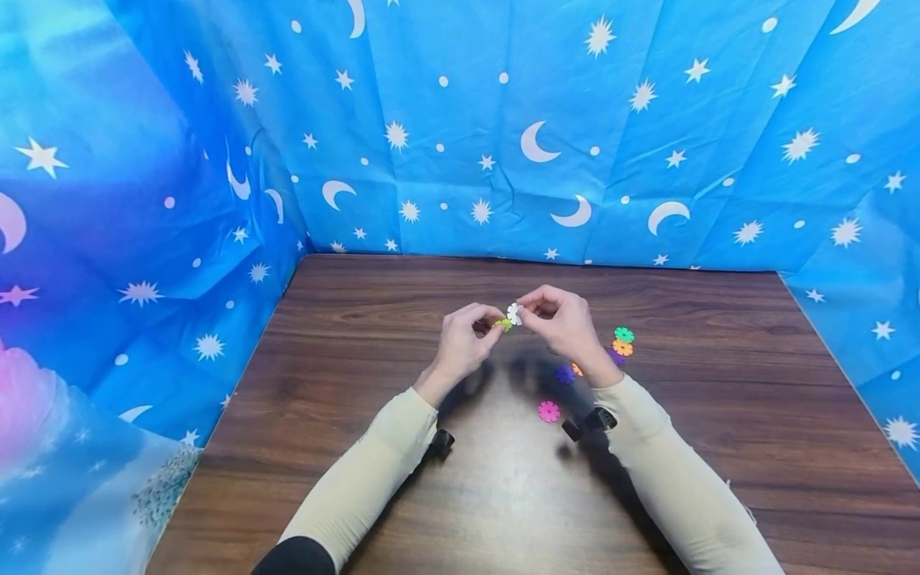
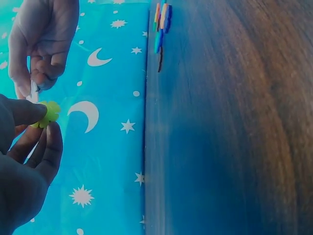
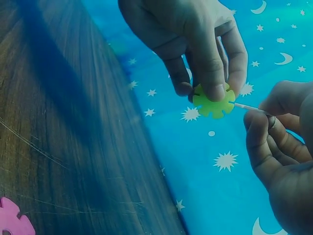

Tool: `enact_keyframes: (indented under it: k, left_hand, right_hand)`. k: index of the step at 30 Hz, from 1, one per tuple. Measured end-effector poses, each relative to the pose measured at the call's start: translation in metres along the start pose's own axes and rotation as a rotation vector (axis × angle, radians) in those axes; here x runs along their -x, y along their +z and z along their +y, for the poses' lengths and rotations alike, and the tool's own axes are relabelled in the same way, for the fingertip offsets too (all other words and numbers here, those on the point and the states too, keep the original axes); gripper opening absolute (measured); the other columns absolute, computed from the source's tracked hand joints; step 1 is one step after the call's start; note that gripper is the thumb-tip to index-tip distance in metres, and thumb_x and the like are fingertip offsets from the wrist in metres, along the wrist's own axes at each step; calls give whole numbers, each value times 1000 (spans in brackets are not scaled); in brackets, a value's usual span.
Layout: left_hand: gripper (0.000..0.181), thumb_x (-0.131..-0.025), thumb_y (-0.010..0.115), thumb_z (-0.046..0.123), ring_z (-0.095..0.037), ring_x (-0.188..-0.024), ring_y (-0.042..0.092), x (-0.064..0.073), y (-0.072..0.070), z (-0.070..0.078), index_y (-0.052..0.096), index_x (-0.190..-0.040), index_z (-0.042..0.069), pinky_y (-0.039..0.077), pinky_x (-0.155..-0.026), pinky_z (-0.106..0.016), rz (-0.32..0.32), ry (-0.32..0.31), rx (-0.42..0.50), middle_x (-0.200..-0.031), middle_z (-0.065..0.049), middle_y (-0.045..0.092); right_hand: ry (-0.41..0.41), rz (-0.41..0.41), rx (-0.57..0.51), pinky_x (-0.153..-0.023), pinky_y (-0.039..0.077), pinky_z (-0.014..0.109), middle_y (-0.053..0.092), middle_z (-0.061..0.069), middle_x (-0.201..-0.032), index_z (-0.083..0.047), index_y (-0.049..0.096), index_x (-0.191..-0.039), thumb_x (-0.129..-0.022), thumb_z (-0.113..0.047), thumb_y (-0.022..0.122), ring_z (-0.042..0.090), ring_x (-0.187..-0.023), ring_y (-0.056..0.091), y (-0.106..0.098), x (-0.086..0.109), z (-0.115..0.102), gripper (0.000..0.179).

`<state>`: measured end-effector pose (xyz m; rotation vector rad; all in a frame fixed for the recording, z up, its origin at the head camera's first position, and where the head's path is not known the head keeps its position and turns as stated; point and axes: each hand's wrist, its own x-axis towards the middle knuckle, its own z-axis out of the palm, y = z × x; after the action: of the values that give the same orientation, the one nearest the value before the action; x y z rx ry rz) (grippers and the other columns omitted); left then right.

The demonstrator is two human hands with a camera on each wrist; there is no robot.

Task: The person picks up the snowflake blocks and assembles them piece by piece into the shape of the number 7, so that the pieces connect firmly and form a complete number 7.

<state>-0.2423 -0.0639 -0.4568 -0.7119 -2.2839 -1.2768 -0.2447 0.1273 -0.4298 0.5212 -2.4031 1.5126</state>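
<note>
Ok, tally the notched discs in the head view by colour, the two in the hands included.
Yellow-green disc: 1
White disc: 1
Green disc: 1
Orange discs: 2
Purple discs: 2
Pink disc: 1
Total: 8 in sight; others may be hidden.

At least eight notched discs [image 1: 549, 411], one table [image 1: 338, 351]

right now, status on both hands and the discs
Left hand pinches yellow-green disc. Right hand pinches white disc. Disc edges touching or nearly so. No obstruction visible between them.
</note>
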Motion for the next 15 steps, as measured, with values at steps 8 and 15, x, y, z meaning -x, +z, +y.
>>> enact_keyframes:
  k: [8, 15]
  left_hand:
    - [8, -81, 74, 1, -11, -71, 65, -2, -1, 1, 72, -87, 6, 58, -64, -18, -2, 16, -6, -78, -4, 67]
    - [8, -81, 74, 1, -11, -71, 65, 2, 2, 1, 72, -86, 6, 59, -66, -20, 10, 4, 5, -78, -5, 67]
  right_hand:
    - [22, 16, 2, -48, 41, 10, 70, 17, -77, 2, 72, -96, -86, -4, 71, 17, -60, 57, 1, -1, -3, 12]
    - [38, 5, -15, -51, 45, 11, 69, 19, -76, 6, 70, -94, -84, 1, 70, 10, -58, 59, 0, 6, -34, 11]
